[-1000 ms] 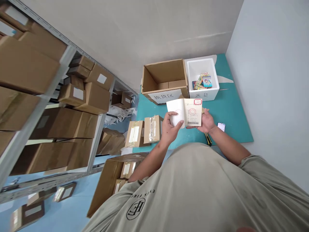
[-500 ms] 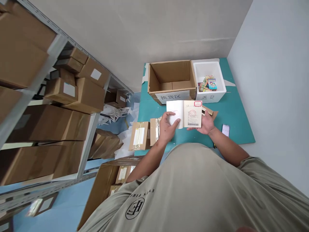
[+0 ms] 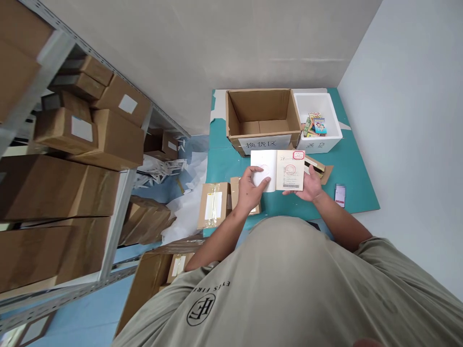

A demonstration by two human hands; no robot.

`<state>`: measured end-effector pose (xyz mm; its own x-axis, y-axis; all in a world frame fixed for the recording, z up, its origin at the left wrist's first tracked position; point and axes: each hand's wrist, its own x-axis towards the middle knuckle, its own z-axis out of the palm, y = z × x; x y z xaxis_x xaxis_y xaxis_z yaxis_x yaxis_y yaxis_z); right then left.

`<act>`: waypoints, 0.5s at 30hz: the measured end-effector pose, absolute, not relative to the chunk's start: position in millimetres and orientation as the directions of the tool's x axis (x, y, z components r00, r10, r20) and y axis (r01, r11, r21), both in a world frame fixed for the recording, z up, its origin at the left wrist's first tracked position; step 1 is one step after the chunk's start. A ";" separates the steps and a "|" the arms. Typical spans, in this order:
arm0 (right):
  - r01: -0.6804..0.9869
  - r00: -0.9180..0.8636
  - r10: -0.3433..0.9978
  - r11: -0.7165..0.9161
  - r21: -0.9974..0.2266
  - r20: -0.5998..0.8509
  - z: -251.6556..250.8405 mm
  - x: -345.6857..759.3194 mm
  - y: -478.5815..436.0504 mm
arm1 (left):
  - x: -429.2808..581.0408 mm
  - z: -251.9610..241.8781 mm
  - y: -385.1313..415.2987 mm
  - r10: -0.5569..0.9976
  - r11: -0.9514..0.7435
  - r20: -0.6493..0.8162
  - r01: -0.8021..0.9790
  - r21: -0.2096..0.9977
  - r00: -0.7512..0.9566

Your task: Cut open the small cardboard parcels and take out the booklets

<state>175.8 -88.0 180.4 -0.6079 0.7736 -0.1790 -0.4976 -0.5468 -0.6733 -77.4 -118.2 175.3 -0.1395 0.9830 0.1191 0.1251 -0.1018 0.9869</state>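
Note:
A small book (image 3: 290, 166) lies open in both hands above the green table. Its left page is white with a faint red stamp; the cream right page carries printed text, red stamps and a barcode. My left hand (image 3: 253, 187) grips the left side, thumb and fingers over the page. At the right edge, my right hand (image 3: 310, 185) holds the book from beneath, with some fingers hidden behind it. Just beyond that hand, a small opened cardboard package (image 3: 327, 174) rests on the table. Two taped boxes, one a labelled carton (image 3: 213, 205), sit left of my left hand.
An open cardboard box (image 3: 264, 96) with a handwritten label stands at the back of the green table (image 3: 361, 185). Beside it, a white foam box (image 3: 331, 144) holds several colourful booklets (image 3: 320, 126). A phone-like item (image 3: 340, 195) lies at right. Shelves with cartons (image 3: 115, 140) line the left.
The camera view has shifted slightly, so the shelf and table appear displaced. Both hands keep the same hold on the open book.

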 end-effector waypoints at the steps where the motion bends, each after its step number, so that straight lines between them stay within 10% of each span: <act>1: -0.502 -0.597 0.782 -0.537 -0.677 -0.177 179.5 175.1 -88.2 | -78.9 175.3 -117.3 0.984 -0.096 0.112 0.121 0.988 -0.135; 15: -0.440 -0.660 0.726 -0.583 -0.683 -0.194 183.1 213.2 -65.4 | -40.1 177.0 -113.3 0.969 -0.059 0.070 0.052 0.997 -0.238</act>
